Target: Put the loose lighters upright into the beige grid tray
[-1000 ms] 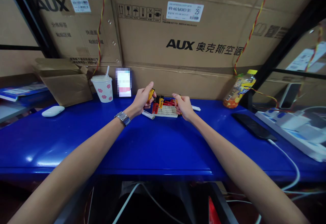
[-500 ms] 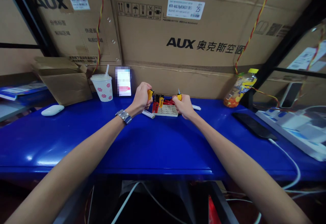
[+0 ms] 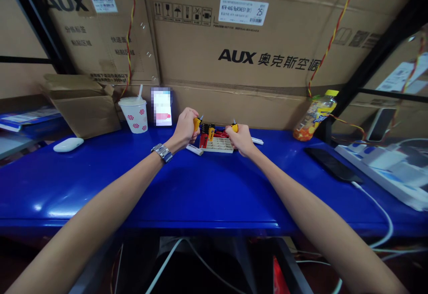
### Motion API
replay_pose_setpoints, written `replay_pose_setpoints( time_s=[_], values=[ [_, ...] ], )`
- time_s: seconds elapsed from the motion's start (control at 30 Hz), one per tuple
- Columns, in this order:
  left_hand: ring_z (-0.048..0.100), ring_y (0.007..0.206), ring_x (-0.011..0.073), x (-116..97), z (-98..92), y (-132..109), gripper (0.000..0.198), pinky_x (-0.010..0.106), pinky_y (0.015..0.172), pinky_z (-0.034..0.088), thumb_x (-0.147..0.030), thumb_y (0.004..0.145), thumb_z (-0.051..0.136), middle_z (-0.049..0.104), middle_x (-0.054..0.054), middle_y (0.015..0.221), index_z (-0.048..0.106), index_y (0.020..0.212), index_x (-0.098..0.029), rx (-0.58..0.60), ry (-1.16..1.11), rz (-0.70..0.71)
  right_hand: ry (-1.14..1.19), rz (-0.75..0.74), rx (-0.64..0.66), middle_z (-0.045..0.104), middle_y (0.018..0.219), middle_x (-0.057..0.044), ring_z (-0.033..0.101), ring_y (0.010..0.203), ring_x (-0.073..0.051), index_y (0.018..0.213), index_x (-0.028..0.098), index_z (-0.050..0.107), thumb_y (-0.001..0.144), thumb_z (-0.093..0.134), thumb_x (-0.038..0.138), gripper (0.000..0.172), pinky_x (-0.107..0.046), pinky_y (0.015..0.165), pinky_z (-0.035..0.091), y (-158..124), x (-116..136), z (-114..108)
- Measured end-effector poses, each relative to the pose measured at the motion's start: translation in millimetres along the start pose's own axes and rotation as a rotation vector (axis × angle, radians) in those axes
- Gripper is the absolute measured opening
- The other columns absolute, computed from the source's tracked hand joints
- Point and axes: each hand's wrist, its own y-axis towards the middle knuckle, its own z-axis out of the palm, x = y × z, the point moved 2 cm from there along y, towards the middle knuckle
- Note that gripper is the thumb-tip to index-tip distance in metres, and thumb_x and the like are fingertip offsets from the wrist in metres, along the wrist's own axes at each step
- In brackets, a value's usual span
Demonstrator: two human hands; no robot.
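My left hand [image 3: 187, 128], with a metal watch [image 3: 162, 152] on its wrist, is closed around a yellow lighter [image 3: 197, 123]; a small bluish flame shows at its top. Wrapped round another yellow lighter [image 3: 235, 127] is my right hand [image 3: 241, 139], and a small flame rises there too. Between the hands a pale compartment tray [image 3: 219, 146] stands on the blue table [image 3: 207, 187]. Red lighters [image 3: 203, 141], a yellow one [image 3: 211, 134] and dark ones are in or behind it. A white stick-like item [image 3: 195, 150] lies below my left hand.
A paper cup [image 3: 134, 114], a lit phone [image 3: 162, 106] and an open carton [image 3: 87, 111] stand at the back left. A white case [image 3: 68, 145] lies left. On the right are a bottle [image 3: 316, 115], a black phone [image 3: 331, 164] and a power strip [image 3: 381, 173].
A small flame now shows above the lighter in my left hand, where none was visible before. Both hands have stayed almost in place.
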Motion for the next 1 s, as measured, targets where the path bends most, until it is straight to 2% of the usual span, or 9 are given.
replay_pose_setpoints(
  time_s=[0.17, 0.23, 0.3, 0.4, 0.53, 0.63, 0.73, 0.83, 1.0],
  values=[
    [0.020, 0.024, 0.0067, 4.7, -0.7, 2.2, 0.003, 0.020, 0.036, 0.011, -0.030, 0.091, 0.036, 0.029, -0.012, 0.034, 0.036, 0.090, -0.027, -0.001, 0.011, 0.007, 0.050, 0.029, -0.009, 0.030, 0.039, 0.009, 0.026, 0.033, -0.006, 0.057, 0.023, 0.038, 0.076, 0.064, 0.045, 0.039, -0.021, 0.031, 0.022, 0.5, 0.1, -1.1],
    [0.023, 0.024, 0.0070, 6.5, -1.3, 3.5, 0.016, 0.021, 0.036, 0.012, -0.041, 0.094, 0.036, 0.032, -0.012, 0.035, 0.037, 0.090, -0.027, 0.010, 0.022, 0.009, 0.108, 0.046, 0.014, 0.031, 0.040, 0.008, 0.026, 0.033, -0.006, 0.058, 0.022, 0.041, 0.076, 0.062, 0.058, 0.045, -0.022, 0.032, 0.024, 1.3, 0.7, -1.4],
    [0.025, 0.024, 0.0074, 8.3, -2.2, 5.3, 0.031, 0.022, 0.036, 0.015, -0.053, 0.096, 0.031, 0.034, -0.010, 0.035, 0.041, 0.087, -0.025, 0.023, 0.042, 0.009, 0.188, 0.073, 0.064, 0.035, 0.042, 0.006, 0.030, 0.034, -0.008, 0.062, 0.021, 0.048, 0.079, 0.049, 0.070, 0.052, -0.023, 0.034, 0.028, 2.7, 0.8, -1.1],
    [0.031, 0.027, 0.0079, 10.9, -4.3, 8.7, 0.045, 0.024, 0.036, 0.019, -0.056, 0.097, 0.028, 0.039, -0.006, 0.038, 0.048, 0.077, -0.022, 0.042, 0.098, 0.023, 0.280, 0.068, 0.113, 0.045, 0.051, 0.003, 0.040, 0.041, -0.010, 0.073, 0.019, 0.057, 0.083, 0.034, 0.076, 0.063, -0.024, 0.040, 0.036, 5.2, -0.5, -0.4],
    [0.038, 0.032, 0.0073, 13.4, -6.2, 11.7, 0.047, 0.024, 0.037, 0.023, -0.053, 0.096, 0.039, 0.047, -0.002, 0.048, 0.055, 0.069, -0.018, 0.064, 0.149, 0.072, 0.208, -0.057, 0.120, 0.050, 0.063, 0.001, 0.046, 0.055, -0.010, 0.078, 0.018, 0.059, 0.078, 0.051, 0.071, 0.054, -0.022, 0.049, 0.039, 5.4, -2.0, 0.8],
    [0.043, 0.037, 0.0069, 13.3, -6.2, 12.4, 0.044, 0.024, 0.041, 0.028, -0.052, 0.093, 0.048, 0.051, 0.000, 0.055, 0.057, 0.067, -0.018, 0.070, 0.167, 0.126, 0.057, -0.197, 0.087, 0.042, 0.058, 0.006, 0.037, 0.054, -0.008, 0.071, 0.018, 0.056, 0.071, 0.069, 0.058, 0.042, -0.021, 0.050, 0.033, 2.3, 0.6, 1.7],
    [0.048, 0.042, 0.0081, 13.4, -5.7, 12.9, 0.035, 0.025, 0.045, 0.033, -0.044, 0.090, 0.058, 0.054, 0.001, 0.059, 0.055, 0.068, -0.018, 0.063, 0.208, 0.190, 0.033, -0.212, 0.111, 0.037, 0.052, 0.008, 0.030, 0.049, -0.007, 0.068, 0.018, 0.054, 0.070, 0.072, 0.050, 0.037, -0.022, 0.047, 0.027, 0.8, 1.5, 3.8],
    [0.050, 0.046, 0.0089, 14.5, -6.1, 14.2, 0.028, 0.024, 0.047, 0.036, -0.037, 0.082, 0.068, 0.053, -0.001, 0.058, 0.050, 0.070, -0.019, 0.046, 0.238, 0.289, 0.080, -0.183, 0.155, 0.047, 0.053, 0.006, 0.038, 0.048, -0.008, 0.072, 0.017, 0.056, 0.068, 0.072, 0.048, 0.035, -0.023, 0.048, 0.030, 2.5, -1.1, 7.1],
    [0.047, 0.048, 0.0086, 17.0, -8.9, 17.1, 0.033, 0.024, 0.046, 0.033, -0.033, 0.074, 0.076, 0.052, -0.003, 0.057, 0.046, 0.070, -0.021, 0.033, 0.248, 0.423, 0.119, -0.174, 0.215, 0.062, 0.061, 0.000, 0.056, 0.055, -0.013, 0.083, 0.016, 0.061, 0.070, 0.071, 0.043, 0.032, -0.027, 0.057, 0.045, 5.2, -6.4, 12.1]
  ],
)
